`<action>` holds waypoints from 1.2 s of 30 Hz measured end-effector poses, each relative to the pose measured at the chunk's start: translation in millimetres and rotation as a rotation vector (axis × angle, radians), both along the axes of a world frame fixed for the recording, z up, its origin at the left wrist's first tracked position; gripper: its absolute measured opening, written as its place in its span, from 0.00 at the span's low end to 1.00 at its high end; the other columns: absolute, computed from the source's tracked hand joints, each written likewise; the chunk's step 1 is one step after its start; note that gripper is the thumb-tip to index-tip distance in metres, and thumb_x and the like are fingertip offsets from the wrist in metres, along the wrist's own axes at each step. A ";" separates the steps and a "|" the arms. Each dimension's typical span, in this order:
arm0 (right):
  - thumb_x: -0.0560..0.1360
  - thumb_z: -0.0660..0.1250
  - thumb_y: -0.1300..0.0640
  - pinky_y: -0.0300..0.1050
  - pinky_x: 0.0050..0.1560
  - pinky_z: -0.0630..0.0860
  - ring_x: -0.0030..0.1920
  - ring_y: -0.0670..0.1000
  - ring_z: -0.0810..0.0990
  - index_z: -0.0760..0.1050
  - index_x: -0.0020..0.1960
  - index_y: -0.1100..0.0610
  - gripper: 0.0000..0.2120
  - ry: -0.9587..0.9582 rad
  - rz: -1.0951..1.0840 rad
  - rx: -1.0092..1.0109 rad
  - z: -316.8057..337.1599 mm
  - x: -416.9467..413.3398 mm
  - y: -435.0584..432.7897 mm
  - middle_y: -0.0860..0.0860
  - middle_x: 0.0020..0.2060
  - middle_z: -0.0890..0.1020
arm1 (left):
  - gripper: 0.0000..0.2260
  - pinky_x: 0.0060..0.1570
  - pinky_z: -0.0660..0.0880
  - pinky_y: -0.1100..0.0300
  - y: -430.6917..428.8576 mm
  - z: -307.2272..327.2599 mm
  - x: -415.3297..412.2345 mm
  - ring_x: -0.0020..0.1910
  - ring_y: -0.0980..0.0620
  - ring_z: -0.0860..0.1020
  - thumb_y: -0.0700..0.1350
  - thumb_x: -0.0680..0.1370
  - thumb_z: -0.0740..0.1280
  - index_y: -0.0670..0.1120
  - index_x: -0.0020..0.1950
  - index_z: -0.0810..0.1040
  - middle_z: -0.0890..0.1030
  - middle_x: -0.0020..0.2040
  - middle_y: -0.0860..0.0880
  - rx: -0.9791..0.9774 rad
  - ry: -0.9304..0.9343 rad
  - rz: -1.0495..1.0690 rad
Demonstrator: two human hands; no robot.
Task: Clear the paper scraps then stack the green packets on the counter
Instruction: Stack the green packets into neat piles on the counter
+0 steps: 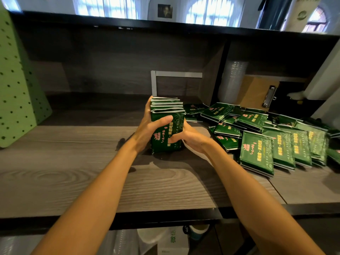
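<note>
The person is squaring up a bunch of green packets [166, 107] that stands on its edge on the counter [73, 172], in the middle of the frame. The left hand [149, 126] is curled round the left side of the bunch, with its thumb lying across the front packet. The right hand [185, 137] grips the right side, lower down, and its thumb also presses on the front. So both hands hold the bunch between them, one on each side.

To do this step well, the person should likely squeeze softly, not hard. The packets look shiny and slippery, so a hard squeeze could make the middle ones pop out. It would help to tap the bottom edges on the counter so they all line up, then push the sides flat with both hands. When the bunch is neat, it can be set down as a tidy stack.

The loose packets [266, 135] lie in a messy pile to the right of the hands, in the middle right of the frame. The nearest ones are just beside the right hand and wrist. They are not stacked yet, so much of the job looks left to do. No paper scraps show on the counter, so that part seems done.
</note>
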State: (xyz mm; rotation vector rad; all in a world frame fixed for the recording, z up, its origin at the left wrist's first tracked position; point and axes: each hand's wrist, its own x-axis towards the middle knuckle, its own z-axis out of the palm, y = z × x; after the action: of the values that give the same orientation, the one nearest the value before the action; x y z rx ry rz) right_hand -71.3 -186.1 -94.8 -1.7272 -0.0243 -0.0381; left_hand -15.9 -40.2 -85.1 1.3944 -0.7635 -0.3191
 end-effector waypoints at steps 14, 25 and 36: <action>0.68 0.60 0.78 0.33 0.45 0.76 0.56 0.48 0.72 0.52 0.72 0.57 0.38 -0.003 -0.076 -0.082 -0.2 1.8 -1.1 0.56 0.62 0.70 | 0.34 0.45 0.71 0.69 3.1 -0.1 11.1 0.54 0.58 0.75 0.39 0.67 0.73 0.44 0.69 0.60 0.75 0.55 0.53 0.232 -0.073 0.056; 0.68 0.61 0.55 0.45 0.56 0.68 0.56 0.53 0.76 0.75 0.58 0.59 0.20 -0.082 -0.374 -0.037 8.3 9.6 -22.7 0.56 0.54 0.78 | 0.07 0.42 0.77 0.59 1.7 11.5 14.2 0.36 0.51 0.82 0.44 0.75 0.63 0.44 0.45 0.78 0.84 0.34 0.48 -0.001 0.529 0.145; 0.79 0.51 0.41 0.59 0.74 0.42 0.77 0.55 0.45 0.49 0.77 0.58 0.33 0.286 -0.404 -1.122 -15.7 45.0 -29.5 0.55 0.77 0.48 | 0.10 0.39 0.76 0.56 11.8 14.7 32.3 0.40 0.48 0.81 0.48 0.74 0.66 0.44 0.50 0.78 0.84 0.37 0.46 0.147 0.641 0.156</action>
State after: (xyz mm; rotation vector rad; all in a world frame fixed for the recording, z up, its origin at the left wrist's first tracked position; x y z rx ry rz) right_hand -26.3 -215.6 -110.6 -2.8134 0.6217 -0.0849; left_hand 16.4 -28.5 -70.4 1.3668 -0.1045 -0.6676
